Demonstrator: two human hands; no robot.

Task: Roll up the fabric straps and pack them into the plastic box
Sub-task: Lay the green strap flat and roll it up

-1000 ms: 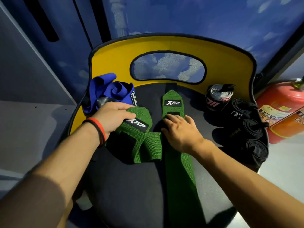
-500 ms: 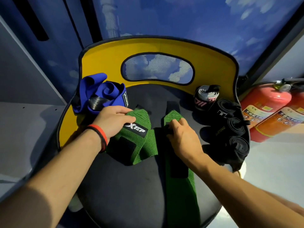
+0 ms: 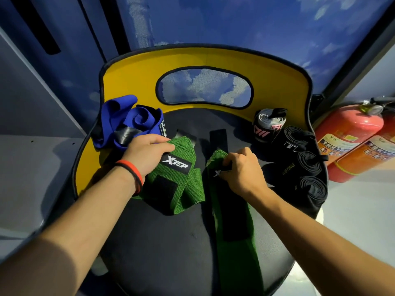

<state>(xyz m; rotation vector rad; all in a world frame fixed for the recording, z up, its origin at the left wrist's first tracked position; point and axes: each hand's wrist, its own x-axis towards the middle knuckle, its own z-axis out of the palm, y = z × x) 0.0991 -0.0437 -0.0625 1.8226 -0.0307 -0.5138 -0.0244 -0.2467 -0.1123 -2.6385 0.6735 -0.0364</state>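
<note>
Two green fabric straps lie on a black chair seat (image 3: 171, 248). The left green strap (image 3: 181, 189) is folded over itself, with a white logo patch facing up. My left hand (image 3: 145, 154) rests on its far edge, fingers curled over the cloth. The right green strap (image 3: 235, 236) runs long toward me. My right hand (image 3: 241, 167) pinches its far end, which is folded back into the start of a roll. No plastic box is in view.
A blue strap bundle (image 3: 128, 122) sits at the seat's back left. A grey-pink roll (image 3: 268, 127) and three black rolls (image 3: 307, 165) line the right side. A yellow backrest (image 3: 132, 82) curves behind. Red fire extinguishers (image 3: 350, 135) stand on the floor at right.
My right hand has folded the far end of the long green strap back toward me and now pinches it. My left hand stays on the folded strap.
</note>
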